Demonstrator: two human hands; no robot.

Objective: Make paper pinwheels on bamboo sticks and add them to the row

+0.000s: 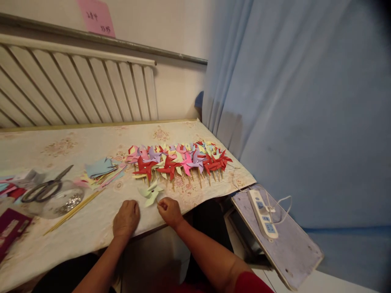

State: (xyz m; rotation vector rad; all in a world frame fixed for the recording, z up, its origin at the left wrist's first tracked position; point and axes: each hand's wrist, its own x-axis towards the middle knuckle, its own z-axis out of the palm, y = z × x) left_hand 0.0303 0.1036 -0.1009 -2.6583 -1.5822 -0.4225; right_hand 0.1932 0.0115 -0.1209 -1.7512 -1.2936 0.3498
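A pale green paper pinwheel [150, 193] lies on the table near the front edge. My right hand [170, 211] is closed in a pinch just right of it, seemingly on its thin stick. My left hand [126, 219] rests curled on the tablecloth just left of the pinwheel, with nothing visible in it. Behind them lies a row of several finished pinwheels [180, 160] in red, pink, purple and yellow on wooden sticks.
Scissors [45, 189] rest on a clear container [59, 202] at the left. Wooden sticks [73, 211] and a stack of coloured paper squares [102, 169] lie nearby. A power strip [262, 213] sits on a board at the right. A radiator [76, 87] and blue curtain [290, 101] stand behind.
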